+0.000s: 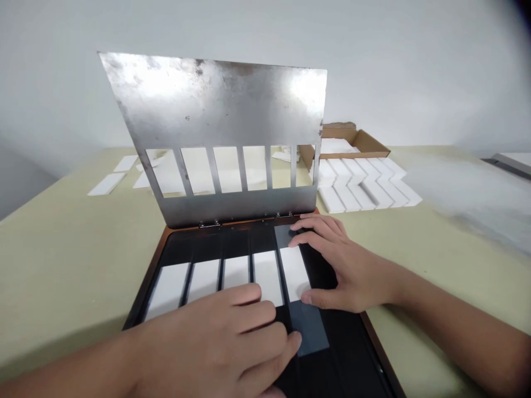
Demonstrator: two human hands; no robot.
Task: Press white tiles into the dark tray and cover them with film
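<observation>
A black board (344,342) with a brown edge carries a row of several white cards, among them one at the left (168,284) and one beside it (205,276). The rightmost white card (295,272) lies on a dark translucent strip (309,326). My right hand (348,265) touches that card, thumb at its lower edge and fingertips near its top, fingers apart. My left hand (232,342) rests over the lower board with its fingers curled; its thumb and index touch near the strip, and whatever they hold is hidden. A metal plate (224,110) with rectangular openings stands hinged upright behind.
Behind the board's right side, stacks of white cards (365,185) stand beside a cardboard box (375,145). Loose white cards (107,184) lie at the back left of the greenish table (74,249). A clear plastic sheet spreads at the right.
</observation>
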